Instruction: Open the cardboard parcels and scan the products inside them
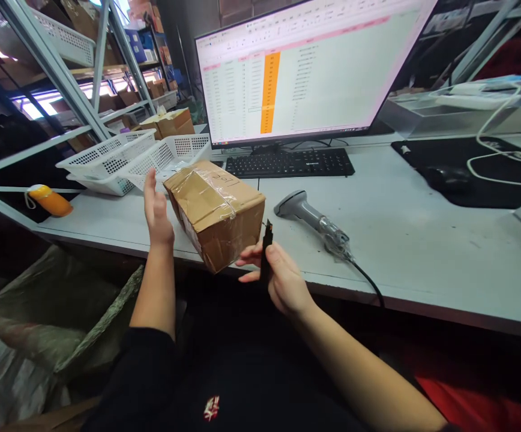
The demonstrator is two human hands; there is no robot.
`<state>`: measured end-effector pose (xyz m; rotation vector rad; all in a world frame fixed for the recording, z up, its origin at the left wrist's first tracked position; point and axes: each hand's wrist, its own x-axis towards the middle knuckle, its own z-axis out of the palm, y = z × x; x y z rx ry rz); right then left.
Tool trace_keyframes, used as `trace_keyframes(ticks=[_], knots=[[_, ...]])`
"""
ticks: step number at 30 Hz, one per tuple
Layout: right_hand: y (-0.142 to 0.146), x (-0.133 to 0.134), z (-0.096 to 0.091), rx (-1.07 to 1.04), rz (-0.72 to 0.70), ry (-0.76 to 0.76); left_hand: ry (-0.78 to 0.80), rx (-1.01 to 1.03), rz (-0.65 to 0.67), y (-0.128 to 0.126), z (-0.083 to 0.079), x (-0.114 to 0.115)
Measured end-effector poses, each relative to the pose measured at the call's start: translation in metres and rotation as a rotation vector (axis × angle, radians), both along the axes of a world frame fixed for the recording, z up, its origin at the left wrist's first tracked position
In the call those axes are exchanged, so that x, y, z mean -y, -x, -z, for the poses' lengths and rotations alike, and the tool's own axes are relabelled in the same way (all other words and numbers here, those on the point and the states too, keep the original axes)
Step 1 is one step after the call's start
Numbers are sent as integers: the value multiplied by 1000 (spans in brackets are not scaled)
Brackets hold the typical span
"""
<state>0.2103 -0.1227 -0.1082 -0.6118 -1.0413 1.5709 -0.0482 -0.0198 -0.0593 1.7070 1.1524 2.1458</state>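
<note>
on the grey desk (422, 240), a taped box (215, 213) is steadied by the open left hand (156, 210); the right hand (283, 279), clenched on a black cutter (266, 252), could nick fingers if slipped.

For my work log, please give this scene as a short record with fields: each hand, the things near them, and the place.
left hand: left hand open, beside the taped cardboard box; contact unclear
right hand: right hand grips a small black cutter, fingertips at the box
box: tilted, at the front edge of the grey desk, clear tape on top
near: barcode scanner, keyboard, white baskets
behind: monitor showing a spreadsheet
</note>
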Motion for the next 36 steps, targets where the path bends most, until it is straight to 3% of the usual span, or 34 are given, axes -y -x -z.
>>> trace_keyframes(ticks=[3, 5, 8, 10, 12, 15, 17, 21, 24, 26, 29, 32, 36], knots=[[9, 15, -10, -66, -137, 42, 253, 300, 132, 18, 2, -33], [9, 14, -17, -33, -112, 43, 282, 350, 149, 23, 8, -30], [2, -9, -27, 49, -19, 4, 151, 183, -151, 20, 25, 10], [-4, -36, -33, 140, 39, -65, 20, -65, -379, 11, 39, 48], [-6, -68, -37, 232, 143, -133, -149, -330, -478, -3, 51, 79], [0, -115, -39, 273, 284, -158, -403, -581, -439, -21, 57, 99], [8, -139, -37, 258, 260, -107, -463, -593, -388, -25, 54, 96], [16, -155, -37, 250, 181, -38, -264, -491, -129, -18, 40, 80], [2, -136, -46, 212, 350, -189, -186, -414, -61, -18, 29, 78], [-13, -106, -54, 258, 513, -412, -180, -384, -98, -21, 23, 79], [-30, -48, -64, 512, 688, -820, -203, -397, -72, -27, 16, 77], [-36, -2, -66, 888, 701, -1164, -207, -422, -65, -36, 11, 77], [-29, 17, -56, 1179, 703, -1267, -173, -422, -98, -51, 8, 82]])
